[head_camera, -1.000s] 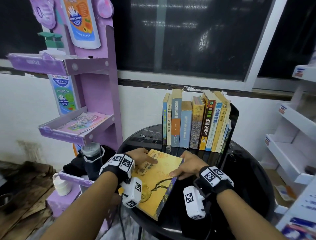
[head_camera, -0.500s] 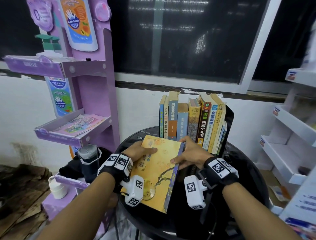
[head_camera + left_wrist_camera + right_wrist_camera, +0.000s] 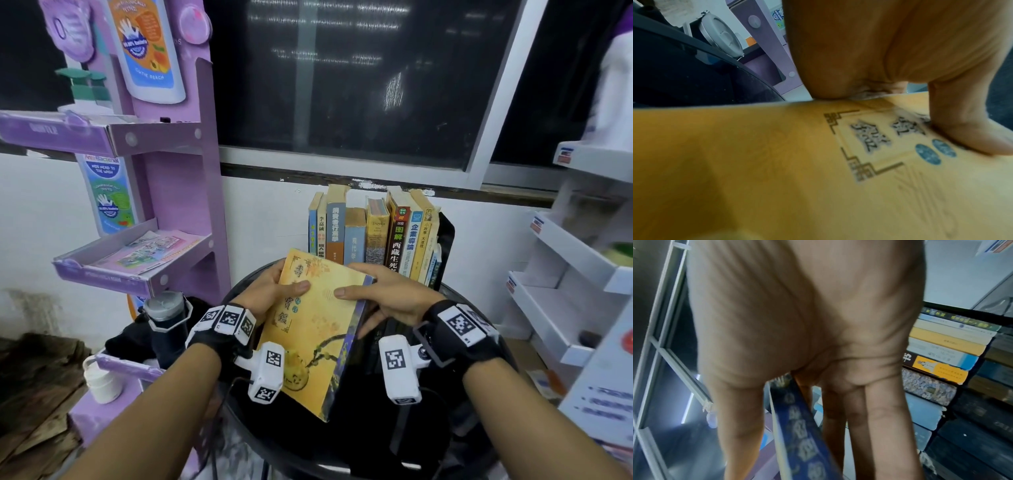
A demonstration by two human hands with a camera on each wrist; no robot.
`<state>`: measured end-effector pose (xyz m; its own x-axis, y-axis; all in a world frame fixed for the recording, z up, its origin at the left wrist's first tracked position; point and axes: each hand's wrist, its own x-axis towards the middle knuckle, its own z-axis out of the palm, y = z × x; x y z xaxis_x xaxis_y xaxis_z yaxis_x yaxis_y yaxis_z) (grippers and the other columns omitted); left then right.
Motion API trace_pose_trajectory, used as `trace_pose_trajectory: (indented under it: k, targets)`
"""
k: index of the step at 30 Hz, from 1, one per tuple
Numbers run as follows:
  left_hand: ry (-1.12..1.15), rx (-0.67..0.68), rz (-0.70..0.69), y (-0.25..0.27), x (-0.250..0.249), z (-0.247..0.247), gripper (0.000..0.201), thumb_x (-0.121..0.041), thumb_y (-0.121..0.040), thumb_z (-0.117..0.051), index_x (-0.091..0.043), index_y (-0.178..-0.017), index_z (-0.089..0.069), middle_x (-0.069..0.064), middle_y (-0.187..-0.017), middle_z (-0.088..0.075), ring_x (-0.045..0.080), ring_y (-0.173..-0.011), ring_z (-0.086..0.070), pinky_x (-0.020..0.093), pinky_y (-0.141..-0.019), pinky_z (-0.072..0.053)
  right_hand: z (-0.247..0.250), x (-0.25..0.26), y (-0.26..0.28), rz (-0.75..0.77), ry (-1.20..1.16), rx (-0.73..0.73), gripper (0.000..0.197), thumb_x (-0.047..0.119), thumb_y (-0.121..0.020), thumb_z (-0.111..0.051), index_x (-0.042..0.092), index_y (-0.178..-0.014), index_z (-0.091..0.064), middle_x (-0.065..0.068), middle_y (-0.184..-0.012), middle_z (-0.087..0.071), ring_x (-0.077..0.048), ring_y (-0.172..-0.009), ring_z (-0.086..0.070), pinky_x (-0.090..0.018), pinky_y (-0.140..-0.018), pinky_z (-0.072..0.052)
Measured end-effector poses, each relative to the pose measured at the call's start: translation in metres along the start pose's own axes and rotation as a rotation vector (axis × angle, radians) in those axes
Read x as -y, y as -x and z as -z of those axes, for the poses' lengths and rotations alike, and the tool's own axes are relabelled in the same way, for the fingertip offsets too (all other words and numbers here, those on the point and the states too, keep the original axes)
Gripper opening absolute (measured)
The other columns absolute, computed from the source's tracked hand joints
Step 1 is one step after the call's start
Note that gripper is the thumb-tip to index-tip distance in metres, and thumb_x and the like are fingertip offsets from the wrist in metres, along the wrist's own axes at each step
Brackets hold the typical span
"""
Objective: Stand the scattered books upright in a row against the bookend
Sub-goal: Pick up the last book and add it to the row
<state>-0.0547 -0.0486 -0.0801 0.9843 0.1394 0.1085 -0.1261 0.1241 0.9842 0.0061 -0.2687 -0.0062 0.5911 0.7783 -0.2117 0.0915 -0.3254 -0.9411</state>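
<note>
yellow book (image 3: 317,329) held up off the round black table (image 3: 472,301) in both hands, tilted, front cover facing up toward the head camera, blue spine (image 3: 803,431) on the right edge. left hand (image 3: 265,294) gripping the book's left edge, thumb (image 3: 970,134) pressed flat on the cover beside the framed title characters, fingers hidden behind the book. right hand (image 3: 387,294) gripping the spine edge, thumb on the cover, fingers (image 3: 884,426) running down the back side of the book, spine between thumb and fingers in the right wrist view. neither hand free, both clamped on the same book.

row of upright books (image 3: 373,236) standing at the far side of the table, spines facing the camera, rightmost ones leaning against the black bookend (image 3: 445,240). held book in front of the row's left half, top corner overlapping the lower spines in the head view; touching or not, cannot tell.

purple display stand (image 3: 171,192) to the left of the table, leaflets on its middle shelf. grey-lidded bottle (image 3: 166,315) near the stand's lower shelf, just left of the left wrist. white shelf unit (image 3: 565,281) on the right. dark window behind the book row.
</note>
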Motion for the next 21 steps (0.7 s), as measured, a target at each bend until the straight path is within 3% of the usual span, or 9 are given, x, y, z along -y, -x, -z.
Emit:
trace_pose_trajectory:
  k: [8,12,15,19,21]
  targets:
    - [-0.051,0.027,-0.038,-0.003,-0.014,-0.008,0.053,-0.009,-0.071,-0.070,-0.010,-0.122,-0.053,0.013,-0.108,-0.070,0.029,-0.092,-0.069,0.038,-0.073,-0.058,-0.005,0.018,0.015,0.018,0.098,0.035,0.042,0.024,-0.085,-0.071,0.020,-0.124,-0.056,-0.013,-0.116,-0.069,-0.033,-0.096,-0.071,-0.052,-0.068,-0.060]
    - [-0.120,0.033,-0.038,-0.008,-0.024,-0.021,0.052,-0.008,-0.075,-0.075,-0.011,-0.121,-0.053,0.013,-0.110,-0.070,0.029,-0.093,-0.070,0.037,-0.072,-0.058,-0.008,0.020,0.016,0.061,0.234,-0.158,0.050,0.010,-0.083,-0.074,0.023,-0.126,-0.052,-0.009,-0.110,-0.068,-0.031,-0.086,-0.073,-0.056,-0.062,-0.059]
    - [-0.195,0.045,-0.034,-0.014,-0.030,-0.035,0.036,-0.001,-0.084,-0.066,-0.014,-0.116,-0.056,0.004,-0.102,-0.072,0.020,-0.088,-0.071,0.029,-0.067,-0.058,-0.004,0.019,0.021,0.089,0.354,-0.262,0.052,0.006,-0.086,-0.070,0.025,-0.130,-0.049,-0.007,-0.112,-0.065,-0.029,-0.083,-0.073,-0.047,-0.054,-0.060]
    - [-0.349,0.075,-0.029,-0.026,-0.035,-0.054,0.037,-0.011,-0.084,-0.069,-0.019,-0.117,-0.055,0.000,-0.108,-0.066,0.017,-0.099,-0.065,0.026,-0.076,-0.056,0.012,0.016,0.037,0.130,0.557,-0.347,0.052,0.012,-0.087,-0.069,0.027,-0.132,-0.048,-0.002,-0.116,-0.065,-0.023,-0.088,-0.070,-0.040,-0.062,-0.061]
    - [-0.410,0.076,-0.039,-0.036,-0.038,-0.065,0.039,-0.015,-0.083,-0.071,-0.018,-0.118,-0.055,0.000,-0.109,-0.064,0.016,-0.103,-0.062,0.032,-0.087,-0.054,0.020,0.014,0.046,0.124,0.551,-0.390,0.052,0.012,-0.087,-0.069,0.028,-0.132,-0.048,-0.002,-0.115,-0.065,-0.023,-0.087,-0.070,-0.040,-0.060,-0.061]
